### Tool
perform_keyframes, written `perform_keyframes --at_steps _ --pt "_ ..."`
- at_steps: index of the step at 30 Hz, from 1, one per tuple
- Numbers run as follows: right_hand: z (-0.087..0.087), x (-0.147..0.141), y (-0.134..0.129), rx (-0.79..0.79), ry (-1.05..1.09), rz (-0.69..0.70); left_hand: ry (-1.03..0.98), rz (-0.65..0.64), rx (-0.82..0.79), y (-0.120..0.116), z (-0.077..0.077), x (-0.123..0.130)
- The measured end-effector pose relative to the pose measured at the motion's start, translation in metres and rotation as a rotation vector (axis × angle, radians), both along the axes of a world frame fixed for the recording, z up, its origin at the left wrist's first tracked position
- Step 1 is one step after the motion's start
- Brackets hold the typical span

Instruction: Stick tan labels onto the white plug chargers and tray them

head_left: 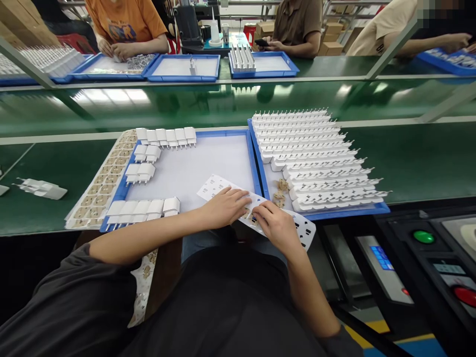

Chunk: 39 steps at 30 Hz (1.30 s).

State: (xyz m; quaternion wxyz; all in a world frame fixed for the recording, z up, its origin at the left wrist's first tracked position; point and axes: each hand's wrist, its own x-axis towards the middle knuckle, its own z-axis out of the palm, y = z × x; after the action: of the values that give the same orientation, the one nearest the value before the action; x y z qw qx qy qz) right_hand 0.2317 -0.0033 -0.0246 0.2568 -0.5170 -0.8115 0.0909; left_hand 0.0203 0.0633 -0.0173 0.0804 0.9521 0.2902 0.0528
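Note:
A white sheet with rows of small dark cut-outs lies slantwise over the front edge of the left blue tray. My left hand rests across it, fingers stretched out and pressing it down. Close beside, my right hand has its fingertips pinched together at the sheet's surface; what they hold is hidden. White plug adapters stand in short rows along the left side of this tray. Small tan pieces lie in the right blue tray, beside dense rows of white plug housings with pins.
Stacked sheets with tan pieces lean along the left tray. A loose white plug lies far left. A machine with a green button stands at right. Across the green conveyor, people sit behind more blue trays.

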Motion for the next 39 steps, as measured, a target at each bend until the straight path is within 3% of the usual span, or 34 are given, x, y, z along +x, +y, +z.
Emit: perform_keyframes --at_steps 8,12,16,18,22,25,29,33,39 --pt "0.003 0.024 -0.021 -0.029 0.547 0.113 0.07 0.045 0.055 0.003 -0.008 -0.004" --pt "0.001 0.03 -0.034 -0.058 0.62 0.16 0.129 0.03 0.122 0.015 0.011 0.004" --pt "-0.002 0.025 -0.04 -0.091 0.664 0.212 -0.043 -0.049 0.226 0.026 0.041 0.05" --pt "0.0 0.023 -0.042 -0.095 0.676 0.252 -0.162 -0.117 0.252 0.029 0.047 0.085" --pt "0.006 0.025 -0.048 -0.08 0.664 0.274 -0.244 -0.195 0.272 0.025 0.035 0.145" --pt "0.005 0.032 -0.054 -0.078 0.668 0.218 -0.227 -0.174 0.281 0.02 0.021 0.162" --pt "-0.002 0.04 -0.056 -0.077 0.7 0.135 -0.2 -0.183 0.234 0.019 0.017 0.153" --pt "-0.008 0.038 -0.049 -0.073 0.741 0.098 -0.237 -0.126 -0.058 0.022 0.032 0.121" --pt "-0.008 0.025 -0.037 -0.055 0.91 0.09 -0.821 0.217 -0.582 -0.011 0.064 0.043"
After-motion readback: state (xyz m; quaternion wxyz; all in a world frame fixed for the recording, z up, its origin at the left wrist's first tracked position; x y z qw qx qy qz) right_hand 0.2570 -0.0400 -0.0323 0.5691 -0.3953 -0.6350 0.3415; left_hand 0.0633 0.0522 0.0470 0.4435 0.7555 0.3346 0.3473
